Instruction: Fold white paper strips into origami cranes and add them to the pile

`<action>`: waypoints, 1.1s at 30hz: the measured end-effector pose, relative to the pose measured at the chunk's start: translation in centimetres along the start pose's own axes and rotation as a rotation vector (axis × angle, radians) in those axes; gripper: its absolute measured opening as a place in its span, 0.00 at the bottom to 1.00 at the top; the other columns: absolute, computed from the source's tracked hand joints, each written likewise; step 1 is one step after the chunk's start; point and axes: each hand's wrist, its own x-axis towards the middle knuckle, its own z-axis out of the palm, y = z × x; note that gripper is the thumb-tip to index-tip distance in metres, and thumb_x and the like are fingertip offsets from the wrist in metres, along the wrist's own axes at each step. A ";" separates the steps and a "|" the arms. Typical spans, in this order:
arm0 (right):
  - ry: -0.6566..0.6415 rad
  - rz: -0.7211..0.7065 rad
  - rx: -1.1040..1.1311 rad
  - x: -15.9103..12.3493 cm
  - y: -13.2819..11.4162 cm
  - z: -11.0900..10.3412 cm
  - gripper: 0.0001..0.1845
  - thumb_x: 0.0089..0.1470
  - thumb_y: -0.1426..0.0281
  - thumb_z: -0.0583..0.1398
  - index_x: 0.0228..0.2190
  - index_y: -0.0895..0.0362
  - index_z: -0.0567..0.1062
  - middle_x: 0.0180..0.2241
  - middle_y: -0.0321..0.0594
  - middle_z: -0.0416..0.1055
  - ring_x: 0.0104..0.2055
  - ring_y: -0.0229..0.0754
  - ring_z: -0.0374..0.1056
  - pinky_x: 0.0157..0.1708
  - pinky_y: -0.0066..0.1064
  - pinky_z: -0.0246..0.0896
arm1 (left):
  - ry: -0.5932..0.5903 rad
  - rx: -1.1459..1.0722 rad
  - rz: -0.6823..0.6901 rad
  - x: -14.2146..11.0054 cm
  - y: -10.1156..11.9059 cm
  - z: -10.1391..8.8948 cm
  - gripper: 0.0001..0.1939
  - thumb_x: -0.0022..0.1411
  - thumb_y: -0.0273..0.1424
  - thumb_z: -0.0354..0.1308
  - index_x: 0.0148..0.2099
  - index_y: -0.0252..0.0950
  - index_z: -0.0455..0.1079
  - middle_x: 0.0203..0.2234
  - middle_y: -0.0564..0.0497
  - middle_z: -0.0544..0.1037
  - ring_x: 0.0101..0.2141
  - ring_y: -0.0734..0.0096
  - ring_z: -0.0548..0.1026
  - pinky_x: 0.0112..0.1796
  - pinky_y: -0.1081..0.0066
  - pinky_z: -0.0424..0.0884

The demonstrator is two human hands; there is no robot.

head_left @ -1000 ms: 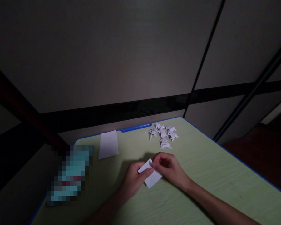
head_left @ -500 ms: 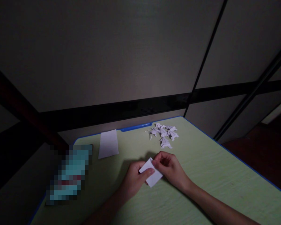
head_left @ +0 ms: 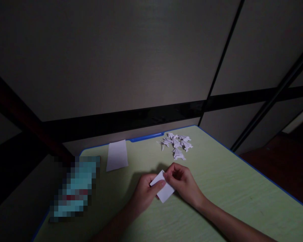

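Note:
A small folded white paper (head_left: 165, 194) is held tilted above the table, between both hands. My left hand (head_left: 145, 192) grips its left side, thumb lying across the face and fingers behind. With thumb and forefinger my right hand (head_left: 182, 180) pinches the paper near its upper right edge, by the top corner. Beyond the hands lie several folded white paper figures (head_left: 176, 143) in a cluster, shaped like origami frogs. The underside of the held paper is hidden.
The pale green table (head_left: 217, 188) has a blue edge and a blue tray slot (head_left: 147, 136) at the back. White sheets of paper (head_left: 117, 155) lie at the back left. Left of them is a blurred teal object (head_left: 77, 188). A cabinet wall (head_left: 131, 60) stands behind.
Almost nothing differs. Both hands keep their hold on the folded paper, and the view has shifted only very slightly.

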 end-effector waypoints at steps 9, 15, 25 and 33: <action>-0.152 -0.009 -0.013 0.2 0.0 -0.4 0.14 0.42 0.62 0.56 0.17 0.59 0.59 0.15 0.28 0.52 0.17 0.29 0.49 0.15 0.21 0.43 | 0.065 -0.034 -0.028 -0.2 0.4 0.1 0.13 0.39 0.36 0.58 0.19 0.29 0.66 0.11 0.56 0.64 0.15 0.80 0.59 0.17 0.79 0.53; -0.303 0.071 0.038 0.0 -0.1 -0.7 0.19 0.42 0.57 0.54 0.15 0.60 0.59 0.14 0.29 0.51 0.17 0.28 0.45 0.15 0.21 0.39 | 0.050 -0.068 -0.040 -0.3 0.4 -0.2 0.14 0.38 0.36 0.59 0.23 0.28 0.68 0.13 0.55 0.66 0.16 0.78 0.61 0.18 0.78 0.54; -0.175 0.104 0.148 0.2 0.6 -0.4 0.17 0.40 0.60 0.56 0.14 0.60 0.59 0.13 0.28 0.51 0.16 0.28 0.44 0.15 0.22 0.37 | 0.083 -0.041 -0.055 0.0 0.7 0.0 0.14 0.37 0.36 0.60 0.22 0.28 0.67 0.13 0.54 0.67 0.17 0.77 0.61 0.18 0.77 0.56; -0.280 0.101 0.111 -0.2 0.2 -0.7 0.16 0.41 0.63 0.55 0.13 0.59 0.58 0.12 0.28 0.50 0.15 0.28 0.44 0.14 0.22 0.37 | 0.049 -0.047 -0.027 -0.2 0.4 -0.3 0.13 0.39 0.35 0.59 0.22 0.29 0.64 0.13 0.55 0.66 0.16 0.79 0.61 0.17 0.79 0.55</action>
